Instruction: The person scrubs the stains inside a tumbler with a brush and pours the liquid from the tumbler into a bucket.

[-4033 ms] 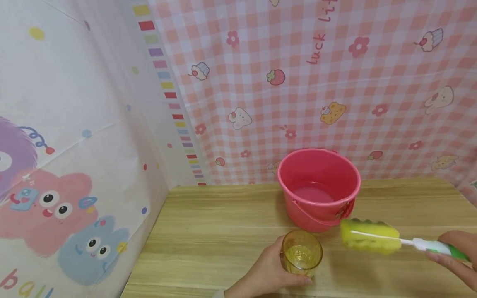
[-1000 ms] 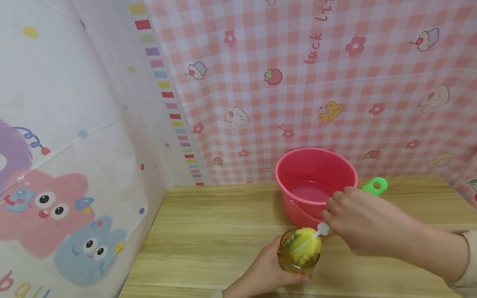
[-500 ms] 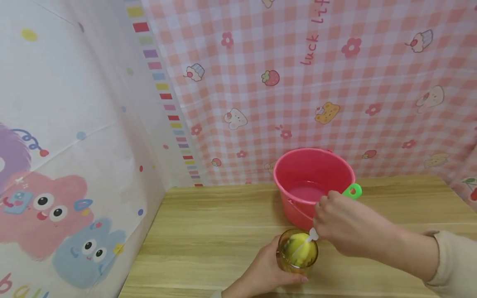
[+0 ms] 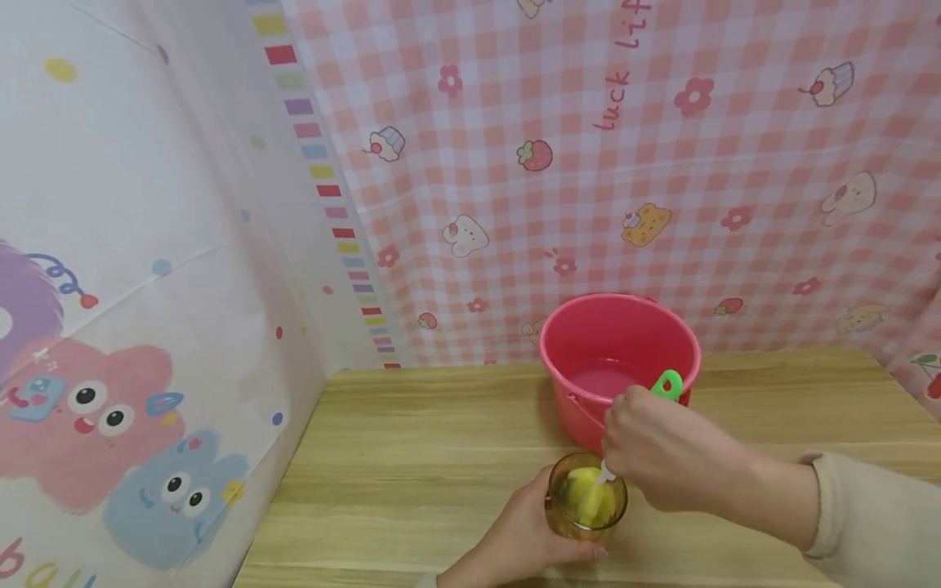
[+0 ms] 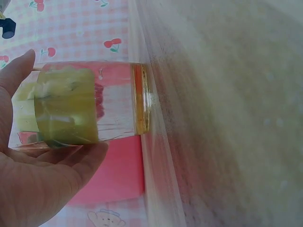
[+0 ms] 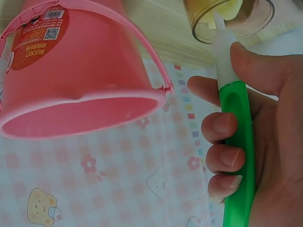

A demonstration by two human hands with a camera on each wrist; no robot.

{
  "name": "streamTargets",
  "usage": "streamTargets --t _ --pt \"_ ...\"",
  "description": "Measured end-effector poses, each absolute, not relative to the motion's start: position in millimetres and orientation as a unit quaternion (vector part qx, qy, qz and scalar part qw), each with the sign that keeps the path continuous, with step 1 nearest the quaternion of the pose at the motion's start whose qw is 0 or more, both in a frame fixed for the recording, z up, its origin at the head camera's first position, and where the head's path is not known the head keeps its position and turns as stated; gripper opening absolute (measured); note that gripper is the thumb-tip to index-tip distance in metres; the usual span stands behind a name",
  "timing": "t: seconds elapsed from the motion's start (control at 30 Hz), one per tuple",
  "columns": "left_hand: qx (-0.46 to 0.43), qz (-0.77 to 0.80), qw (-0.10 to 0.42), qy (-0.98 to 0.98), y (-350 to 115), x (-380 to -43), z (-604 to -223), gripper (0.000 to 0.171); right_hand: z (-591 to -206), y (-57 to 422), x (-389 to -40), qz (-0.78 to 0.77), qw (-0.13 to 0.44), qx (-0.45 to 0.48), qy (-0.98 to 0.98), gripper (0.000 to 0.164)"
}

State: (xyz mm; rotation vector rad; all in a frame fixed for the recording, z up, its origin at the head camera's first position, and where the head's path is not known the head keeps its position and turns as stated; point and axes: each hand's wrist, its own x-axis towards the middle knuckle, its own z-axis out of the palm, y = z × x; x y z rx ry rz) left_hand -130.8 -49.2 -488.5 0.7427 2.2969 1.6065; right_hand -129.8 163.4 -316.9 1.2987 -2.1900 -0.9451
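In the head view my left hand (image 4: 518, 535) grips an amber drinking glass (image 5: 118, 106) around its side. The glass stands upright on the table. My right hand (image 4: 654, 449) holds a bottle brush by its green and white handle (image 6: 241, 142), with fingers and thumb wrapped round it. Inside the glass sits the brush's yellow sponge head (image 4: 588, 494). Seen from the left wrist, the sponge (image 5: 68, 106) fills the part near the mouth, and a gap separates it from the thick base.
Just behind the glass stands a pink bucket (image 4: 577, 351) with some clear liquid in its bottom. My right hand partly covers the bucket's front. The wooden table (image 4: 412, 457) meets a pink checked cloth (image 4: 507, 196) at the back and a printed white sheet (image 4: 220, 327) at the left.
My right hand has brought the bottle brush from the right into the glass. Over the last second it moved left and the sponge went deeper. The left hand keeps its hold.
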Motion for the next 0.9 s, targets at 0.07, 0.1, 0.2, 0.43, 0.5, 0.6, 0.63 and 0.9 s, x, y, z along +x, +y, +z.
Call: streamTargets --t 0.07,0.1,0.2,0.43,0.5,0.6,0.63,0.9 --pt "0.260 0.549 0.116 0.786 -49.4 -130.6 -488.6 0.089 -318.9 162.0 -130.8 -0.336 0.210 0.469 -0.789 0.026" --pt "0.263 0.548 0.114 0.786 -49.4 -130.7 -488.7 0.089 -319.9 161.3 -131.3 -0.335 0.210 0.470 -0.789 0.026" --pt "0.265 0.550 0.112 0.784 -49.4 -131.5 -488.9 0.090 -322.4 159.6 -132.7 -0.334 0.210 0.471 -0.789 0.026" --pt "0.261 0.547 0.117 0.786 -49.1 -132.3 -489.6 0.089 -328.8 156.2 -135.2 -0.335 0.199 0.471 -0.792 0.028" --pt "0.260 0.549 0.120 0.786 -49.4 -132.3 -489.6 0.088 -331.5 154.8 -135.8 -0.340 0.195 0.471 -0.790 0.029" --pt "0.261 0.553 0.124 0.781 -49.4 -132.1 -489.8 0.088 -335.8 152.3 -136.1 -0.352 0.192 0.471 -0.786 0.032" --pt "0.262 0.556 0.127 0.779 -49.3 -132.1 -489.8 0.088 -337.2 151.4 -136.1 -0.357 0.190 0.470 -0.784 0.033" --pt "0.261 0.564 0.133 0.772 -49.6 -131.9 -490.0 0.086 -341.3 144.1 -135.9 -0.385 0.189 0.454 -0.781 0.034"
